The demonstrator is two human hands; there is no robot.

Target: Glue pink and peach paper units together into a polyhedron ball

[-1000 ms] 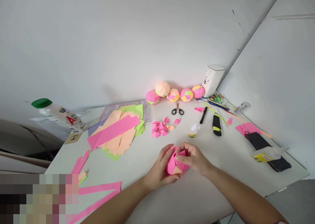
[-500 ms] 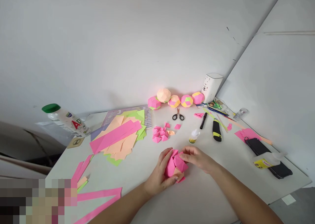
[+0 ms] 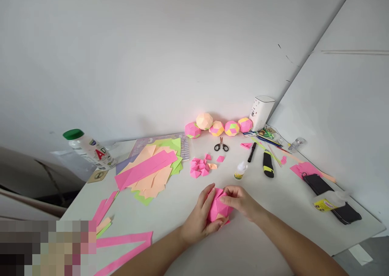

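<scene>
Left hand (image 3: 196, 223) and right hand (image 3: 243, 203) together clasp the pink faceted paper ball (image 3: 218, 206); over-pinching its two-o'clock edge may crumple folds.

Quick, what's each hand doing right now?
Left hand: closed around the pink paper ball, cupping it from the side.
Right hand: closed on the same ball, fingertips pinching its top.

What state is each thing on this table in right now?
left hand: cupped around the pink paper ball.
right hand: pinching the ball's top.
pink paper ball: gripped from both sides.
scissors: closed, lying flat.
small glue bottle: upright.
green-capped bottle: on its side, cap on.
phone: flat, screen dark.
larger glue bottle: lying across the phone.
finished paper balls: in a row by the wall.
</scene>
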